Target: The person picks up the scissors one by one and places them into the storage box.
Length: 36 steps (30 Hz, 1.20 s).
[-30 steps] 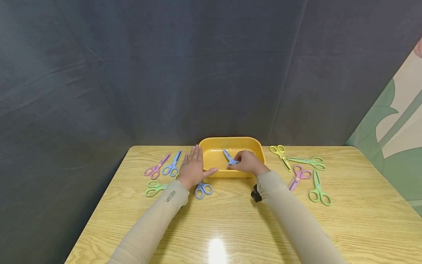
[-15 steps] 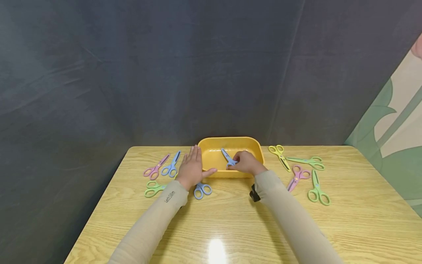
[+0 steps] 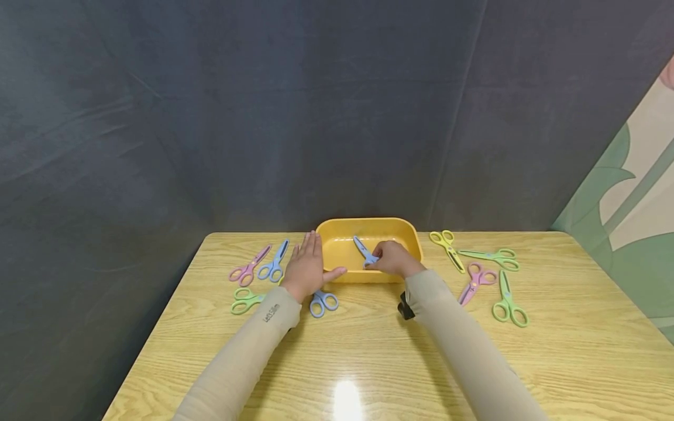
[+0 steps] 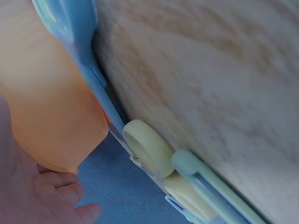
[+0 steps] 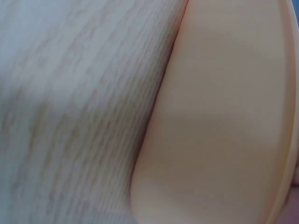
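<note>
Your right hand [image 3: 394, 259] reaches over the near rim of the yellow tray [image 3: 368, 225], fingers curled and pinching the handles of the blue scissors [image 3: 364, 251], whose blades point to the far left above the tray floor. Your left hand [image 3: 307, 269] lies flat, fingers straight and holding nothing, thumb against the tray's left near corner, probably to steady it. Another blue pair [image 3: 323, 302] lies just near that hand, and 2 more pairs, pink [image 3: 248, 266] and blue [image 3: 275, 262], lie further left on the wooden table [image 3: 553, 351].
</note>
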Tool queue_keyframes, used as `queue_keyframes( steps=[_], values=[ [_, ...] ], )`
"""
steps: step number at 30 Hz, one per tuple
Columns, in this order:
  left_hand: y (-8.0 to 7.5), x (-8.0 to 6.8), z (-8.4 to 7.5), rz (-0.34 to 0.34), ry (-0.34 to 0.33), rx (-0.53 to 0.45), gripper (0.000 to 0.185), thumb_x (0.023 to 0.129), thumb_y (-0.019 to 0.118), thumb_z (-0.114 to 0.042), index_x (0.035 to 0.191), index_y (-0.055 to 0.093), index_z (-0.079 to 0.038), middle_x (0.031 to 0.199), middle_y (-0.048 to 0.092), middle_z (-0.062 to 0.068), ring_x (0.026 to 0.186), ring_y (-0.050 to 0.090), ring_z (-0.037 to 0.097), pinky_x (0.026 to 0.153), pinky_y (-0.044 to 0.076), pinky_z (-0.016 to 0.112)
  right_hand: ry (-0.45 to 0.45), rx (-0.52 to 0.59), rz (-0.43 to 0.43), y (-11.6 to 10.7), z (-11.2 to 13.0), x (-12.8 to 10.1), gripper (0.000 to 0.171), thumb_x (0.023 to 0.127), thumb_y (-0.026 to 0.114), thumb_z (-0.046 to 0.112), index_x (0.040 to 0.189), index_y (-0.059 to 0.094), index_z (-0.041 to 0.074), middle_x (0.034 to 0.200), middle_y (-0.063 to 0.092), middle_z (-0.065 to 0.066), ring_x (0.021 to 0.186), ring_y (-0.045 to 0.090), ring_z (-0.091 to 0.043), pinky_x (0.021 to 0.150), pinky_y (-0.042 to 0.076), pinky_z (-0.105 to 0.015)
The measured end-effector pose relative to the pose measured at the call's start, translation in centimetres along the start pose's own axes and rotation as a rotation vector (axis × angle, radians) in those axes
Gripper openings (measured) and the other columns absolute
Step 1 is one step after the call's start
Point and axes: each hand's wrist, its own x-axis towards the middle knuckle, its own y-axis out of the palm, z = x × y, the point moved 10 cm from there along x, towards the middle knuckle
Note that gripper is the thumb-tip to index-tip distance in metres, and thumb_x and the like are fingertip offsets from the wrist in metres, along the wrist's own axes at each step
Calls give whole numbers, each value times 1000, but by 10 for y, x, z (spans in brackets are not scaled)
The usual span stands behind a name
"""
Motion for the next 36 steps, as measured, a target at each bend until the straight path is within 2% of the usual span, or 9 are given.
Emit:
queue_keyframes(
  steps=[8, 13, 21, 26, 31, 36],
  values=[
    [0, 1, 0, -10, 3, -1, 113, 91, 45, -78, 159, 14, 6, 167, 10, 22, 156, 7, 32, 123, 15, 50, -1, -11, 2, 0, 1, -1, 35, 86, 83, 26, 102, 71, -3, 101, 71, -13, 91, 65, -27, 86, 54, -44],
    [1, 2, 1, -3, 1, -11, 113, 91, 46, -78, 159, 13, 7, 167, 8, 22, 156, 4, 31, 123, 14, 50, -1, -7, -13, -2, 1, -1, 35, 85, 84, 29, 97, 70, 0, 99, 71, -12, 90, 65, -27, 87, 54, -44],
    [0, 0, 0, -6, 0, -12, 112, 92, 48, -76, 158, 14, 7, 167, 10, 22, 156, 6, 32, 123, 15, 50, 2, 6, -44, -2, -1, -2, 34, 83, 85, 28, 96, 68, 1, 91, 68, -10, 82, 60, -24, 79, 51, -40],
    [-4, 0, -3, -6, 2, -5, 112, 92, 47, -77, 158, 15, 7, 166, 11, 23, 155, 8, 32, 123, 16, 51, 2, 12, -63, -4, -1, -3, 27, 86, 80, 22, 97, 67, 1, 89, 67, -9, 79, 58, -22, 73, 50, -38],
    [-5, 0, -5, 1, 8, 5, 112, 92, 47, -77, 158, 15, 7, 166, 12, 23, 155, 10, 34, 122, 18, 52, 6, -21, -81, -6, 0, -5, 22, 90, 74, 19, 100, 68, 1, 91, 69, -10, 77, 59, -22, 70, 51, -37],
    [-2, 0, -3, 1, 7, 22, 112, 92, 46, -78, 158, 17, 7, 166, 12, 23, 155, 10, 34, 122, 19, 52, 1, -69, -94, -7, 2, -8, 25, 95, 68, 21, 107, 68, 0, 94, 68, -11, 77, 60, -22, 69, 51, -36]
  ],
)
